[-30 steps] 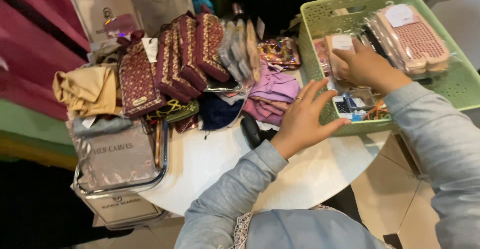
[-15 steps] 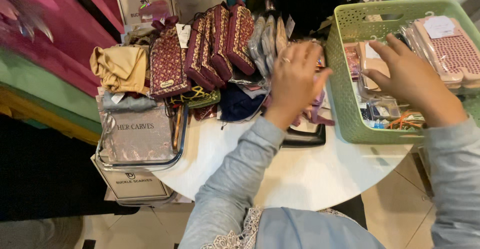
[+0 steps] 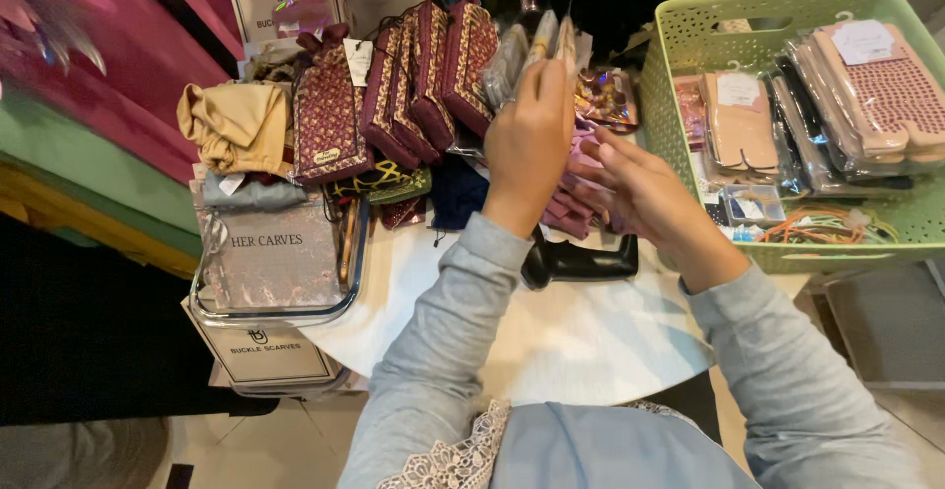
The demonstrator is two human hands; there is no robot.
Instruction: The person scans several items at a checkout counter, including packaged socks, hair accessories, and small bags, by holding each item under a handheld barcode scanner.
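Head view, looking down on a round white desk (image 3: 581, 341) crowded with goods. Left hand (image 3: 527, 145) raised, fingers closed round the upright clear packets (image 3: 536, 51) standing just behind the desk's middle, thumb side pressing against them. Right hand (image 3: 645, 194) half open just right of it, fingers spread and pointing toward the same packets, resting over a pile of purple cloth (image 3: 571, 209); hard to tell whether anything is actually pinched there. Black handle (image 3: 581, 261) lying on the desk just below both hands. Row of maroon patterned pouches (image 3: 394, 95) standing at the desk's back left, a tan folded cloth (image 3: 236, 125) further left at the edge. Glass dish (image 3: 281, 263) with a silvery packet inside on the desk's left front. Green basket (image 3: 778, 135) at the desk's right side, holding pink socks (image 3: 876, 95) in clear wrap.
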